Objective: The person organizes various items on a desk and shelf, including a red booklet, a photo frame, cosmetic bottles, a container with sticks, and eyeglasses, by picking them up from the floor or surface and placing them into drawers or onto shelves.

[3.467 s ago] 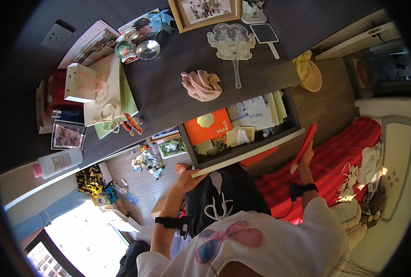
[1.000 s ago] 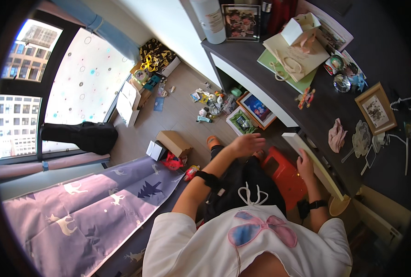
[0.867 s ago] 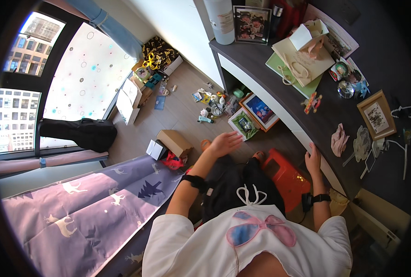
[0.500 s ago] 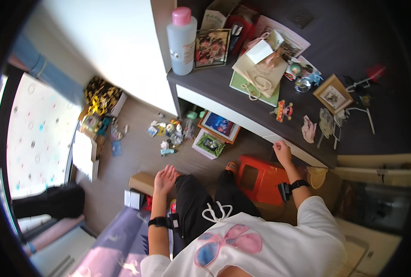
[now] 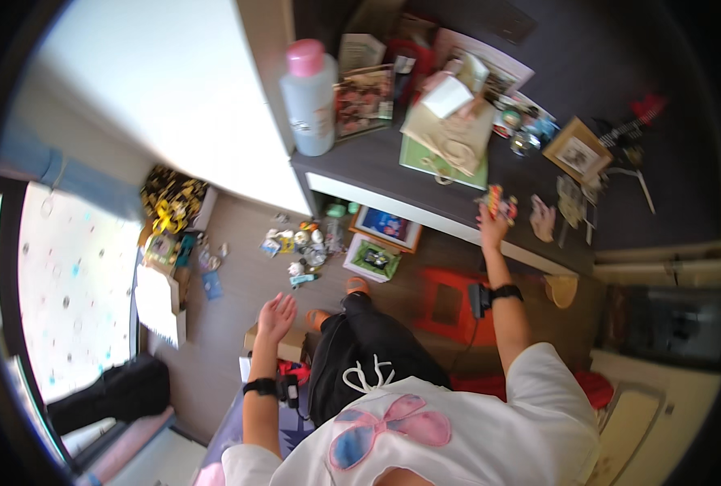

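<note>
Near the front edge of the dark desk point(image 5: 360, 166), my right hand point(image 5: 492, 228) reaches up to a small, flat, colourful cut-out figure point(image 5: 502, 204) in red and yellow. Its fingertips overlap the figure's near side; blur hides whether they grip it. A crumpled pale pink tissue point(image 5: 542, 219) lies just right of that hand. Lower left, over the floor, my left hand point(image 5: 277, 317) hangs open and palm up with nothing in it. A cardboard box point(image 5: 292, 344) stands on the floor below it.
On the desk are a pink-capped bottle point(image 5: 309, 109), a beige paper bag point(image 5: 445, 134) and a framed picture point(image 5: 578, 151). Small items point(image 5: 304, 243) are scattered on the floor beside stacked frames point(image 5: 386, 227). An orange-red plastic stool point(image 5: 441, 306) stands under the desk edge.
My right hand has moved forward from beside the desk edge to the colourful figure. My left hand stays open at my side. The view has shifted slightly, and my feet show more.
</note>
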Motion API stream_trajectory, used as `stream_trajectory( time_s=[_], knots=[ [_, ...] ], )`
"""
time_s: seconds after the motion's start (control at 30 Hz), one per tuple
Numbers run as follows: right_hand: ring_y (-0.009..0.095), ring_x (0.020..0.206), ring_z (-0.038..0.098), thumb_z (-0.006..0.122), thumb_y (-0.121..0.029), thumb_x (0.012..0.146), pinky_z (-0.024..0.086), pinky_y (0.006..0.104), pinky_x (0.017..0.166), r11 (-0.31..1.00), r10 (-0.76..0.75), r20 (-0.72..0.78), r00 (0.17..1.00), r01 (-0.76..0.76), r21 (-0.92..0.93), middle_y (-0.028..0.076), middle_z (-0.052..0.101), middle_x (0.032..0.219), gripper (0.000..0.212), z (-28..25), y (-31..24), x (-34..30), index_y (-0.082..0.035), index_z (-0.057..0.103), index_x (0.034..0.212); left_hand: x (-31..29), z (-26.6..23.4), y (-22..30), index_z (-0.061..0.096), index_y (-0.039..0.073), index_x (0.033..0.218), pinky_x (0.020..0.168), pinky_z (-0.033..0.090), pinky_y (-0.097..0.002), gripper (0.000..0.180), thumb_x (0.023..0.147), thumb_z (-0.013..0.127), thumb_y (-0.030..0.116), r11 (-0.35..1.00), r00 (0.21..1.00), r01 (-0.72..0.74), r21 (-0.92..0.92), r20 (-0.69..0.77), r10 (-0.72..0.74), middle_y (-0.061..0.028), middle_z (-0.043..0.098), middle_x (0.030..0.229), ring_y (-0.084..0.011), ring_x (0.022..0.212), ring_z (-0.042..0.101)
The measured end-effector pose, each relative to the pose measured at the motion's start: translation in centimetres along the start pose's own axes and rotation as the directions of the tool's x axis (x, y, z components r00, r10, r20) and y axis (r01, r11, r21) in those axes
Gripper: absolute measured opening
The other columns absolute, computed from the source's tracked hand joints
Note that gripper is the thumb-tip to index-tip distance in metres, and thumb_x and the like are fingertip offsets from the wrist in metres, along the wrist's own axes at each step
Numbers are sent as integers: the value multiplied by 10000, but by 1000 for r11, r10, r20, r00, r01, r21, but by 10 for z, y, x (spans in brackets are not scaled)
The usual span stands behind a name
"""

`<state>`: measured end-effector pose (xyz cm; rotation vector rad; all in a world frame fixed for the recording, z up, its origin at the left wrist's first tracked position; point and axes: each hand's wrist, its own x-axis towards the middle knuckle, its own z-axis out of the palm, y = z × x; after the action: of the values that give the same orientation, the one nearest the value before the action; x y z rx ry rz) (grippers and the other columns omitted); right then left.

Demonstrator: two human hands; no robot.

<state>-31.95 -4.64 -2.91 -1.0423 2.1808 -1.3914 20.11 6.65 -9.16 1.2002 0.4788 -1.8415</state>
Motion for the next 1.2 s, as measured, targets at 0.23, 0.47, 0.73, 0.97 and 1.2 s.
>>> stream_trajectory(
  time_s=[0.23,0.47,0.73,0.97,1.2],
  knots=[
    [95,669,549,580,-85,792,449,204,576,970,-29,26,999,22,241,28,557,781,224,-7,5,-38,2,517,988,15,43,-5,407,72,1180,921,366,-383,358,853,414,217,980,987,-80,181,149,53,-137,440,1172,-265,1066,441],
    [76,584,486,501,-43,818,404,195,512,999,-30,497,868,33,3,13,524,706,129,33,-23,-114,-18,538,940,41,-23,10,401,75,1198,907,369,-373,386,854,425,247,993,992,-92,-75,85,98,-133,425,1206,-263,1078,437],
    [91,593,555,583,-83,764,457,220,547,948,114,949,294,255,-193,50,587,699,113,208,17,-226,-7,567,847,98,-148,41,444,83,1146,891,387,-358,335,824,432,177,857,986,-167,-487,-86,144,-85,467,1139,-205,1006,469],
    [136,547,560,487,-99,797,463,258,478,825,562,777,282,-123,-552,77,565,668,127,364,161,-242,7,530,853,195,-226,26,504,82,1079,871,405,-343,289,810,462,177,784,977,-187,-592,-197,84,-49,520,1053,-181,975,493],
    [167,464,544,521,-115,732,470,281,427,767,629,596,500,-274,-580,89,553,611,179,483,304,-209,39,526,823,287,-261,-8,485,70,1094,872,406,-339,298,818,453,181,739,980,-133,-661,-198,-1,-71,499,1057,-190,975,486]
  ],
)
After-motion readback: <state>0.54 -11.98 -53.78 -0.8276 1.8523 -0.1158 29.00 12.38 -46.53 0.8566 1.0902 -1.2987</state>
